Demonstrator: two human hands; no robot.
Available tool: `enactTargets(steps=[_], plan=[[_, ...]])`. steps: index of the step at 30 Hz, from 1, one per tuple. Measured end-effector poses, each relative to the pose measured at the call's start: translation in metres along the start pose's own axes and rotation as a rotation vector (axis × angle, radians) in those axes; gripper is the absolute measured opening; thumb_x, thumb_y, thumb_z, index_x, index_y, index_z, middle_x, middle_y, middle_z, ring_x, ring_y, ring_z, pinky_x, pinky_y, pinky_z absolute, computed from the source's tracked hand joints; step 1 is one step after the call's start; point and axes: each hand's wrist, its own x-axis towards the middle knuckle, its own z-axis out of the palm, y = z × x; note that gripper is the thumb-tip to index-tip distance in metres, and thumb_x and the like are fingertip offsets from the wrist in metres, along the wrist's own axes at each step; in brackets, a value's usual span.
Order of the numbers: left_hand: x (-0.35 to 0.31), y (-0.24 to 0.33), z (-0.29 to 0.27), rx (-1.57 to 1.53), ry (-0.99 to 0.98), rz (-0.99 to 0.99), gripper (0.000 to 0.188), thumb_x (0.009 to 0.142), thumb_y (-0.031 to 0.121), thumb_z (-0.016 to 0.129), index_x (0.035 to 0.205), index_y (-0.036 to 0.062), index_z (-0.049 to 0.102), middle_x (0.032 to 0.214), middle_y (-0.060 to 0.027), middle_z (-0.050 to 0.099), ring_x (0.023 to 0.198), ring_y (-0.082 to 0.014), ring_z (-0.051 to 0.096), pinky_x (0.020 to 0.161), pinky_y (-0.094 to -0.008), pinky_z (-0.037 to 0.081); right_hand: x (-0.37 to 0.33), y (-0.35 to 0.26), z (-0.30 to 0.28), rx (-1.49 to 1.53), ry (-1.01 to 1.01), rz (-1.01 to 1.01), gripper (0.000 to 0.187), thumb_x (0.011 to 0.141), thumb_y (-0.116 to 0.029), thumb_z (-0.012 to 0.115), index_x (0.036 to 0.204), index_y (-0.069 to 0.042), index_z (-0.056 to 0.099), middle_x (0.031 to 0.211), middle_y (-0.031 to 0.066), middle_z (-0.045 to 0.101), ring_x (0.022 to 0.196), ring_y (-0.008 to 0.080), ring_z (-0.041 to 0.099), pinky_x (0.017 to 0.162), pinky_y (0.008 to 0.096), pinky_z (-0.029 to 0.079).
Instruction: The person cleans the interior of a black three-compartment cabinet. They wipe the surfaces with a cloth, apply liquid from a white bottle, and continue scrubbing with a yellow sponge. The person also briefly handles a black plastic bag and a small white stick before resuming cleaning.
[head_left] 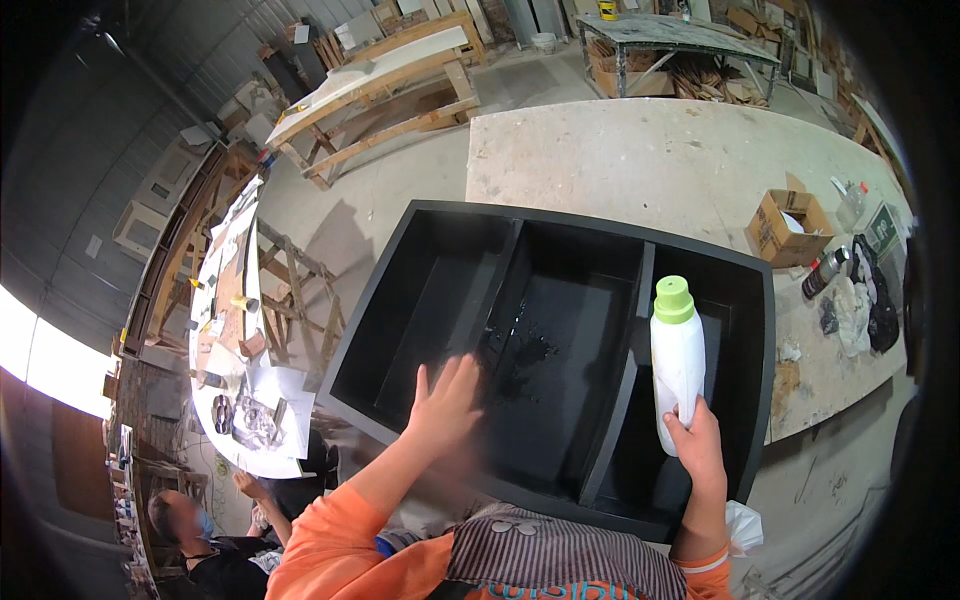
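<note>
My right hand [697, 442] is wrapped round the lower part of a white plastic bottle [679, 370] with a light green cap. The bottle is upright over the right compartment of a black shelf unit [630, 384], which lies on its back with three compartments facing up. My left hand [447, 408], its fingers stretched out and slightly blurred, hovers over the lower part of the unit near the divider between the left and middle compartments. It holds nothing. Wet drops [535, 348] shine on the floor of the middle compartment.
The unit lies on a pale worktable [620, 140]. On its right stand a cardboard box [790, 228], a dark flask [826, 272], a clear bottle [851, 205] and crumpled bags [852, 315]. Another person [215, 545] works at a long table [275, 466] on the left.
</note>
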Motion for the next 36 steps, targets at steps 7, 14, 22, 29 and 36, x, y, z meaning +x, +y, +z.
enactTargets(steps=[7,14,22,29,36], plan=[[0.090,-0.011,0.007,0.067,0.129,0.060,0.066,0.094,0.040,0.060,0.146,0.0017,0.046,0.161,-0.0091,0.031,0.147,-0.0276,0.030,0.115,-0.0627,0.025,0.000,-0.005,0.000,-0.052,-0.001,0.000,0.038,0.084,-0.022,0.075,0.104,0.007,0.059,0.100,0.0323,0.067,0.095,0.0468,0.066,0.085,0.0489,0.052],[0.009,-0.008,-0.012,0.045,-0.087,0.117,0.072,0.092,0.041,0.062,0.150,0.0049,0.040,0.161,-0.0082,0.031,0.152,-0.0292,0.023,0.118,-0.0651,0.017,-0.003,-0.011,-0.004,0.071,0.009,0.099,0.042,0.086,-0.023,0.072,0.114,0.007,0.059,0.105,0.0291,0.068,0.099,0.0437,0.067,0.089,0.0457,0.052],[0.115,-0.017,0.008,0.049,0.210,0.107,0.062,0.093,0.038,0.062,0.142,0.0028,0.049,0.156,-0.0073,0.038,0.146,-0.0306,0.033,0.113,-0.0667,0.025,-0.001,-0.008,-0.007,0.088,0.020,0.177,0.047,0.087,-0.024,0.070,0.121,0.006,0.059,0.107,0.0259,0.069,0.101,0.0401,0.068,0.091,0.0450,0.051],[0.000,-0.003,-0.009,0.082,-0.086,0.080,0.072,0.092,0.045,0.062,0.150,0.0069,0.043,0.162,-0.0085,0.028,0.148,-0.0316,0.029,0.113,-0.0704,0.023,0.000,-0.007,-0.009,0.147,0.017,0.172,0.048,0.087,-0.026,0.070,0.120,0.007,0.059,0.108,0.0267,0.069,0.101,0.0406,0.068,0.091,0.0455,0.051],[0.131,-0.015,0.001,0.090,0.123,0.062,0.062,0.095,0.035,0.060,0.148,0.0062,0.043,0.160,-0.0062,0.031,0.148,-0.0314,0.029,0.114,-0.0675,0.024,-0.001,-0.006,-0.010,0.132,0.041,0.203,0.048,0.086,-0.026,0.071,0.121,0.006,0.060,0.108,0.0270,0.069,0.102,0.0410,0.067,0.091,0.0442,0.051]])
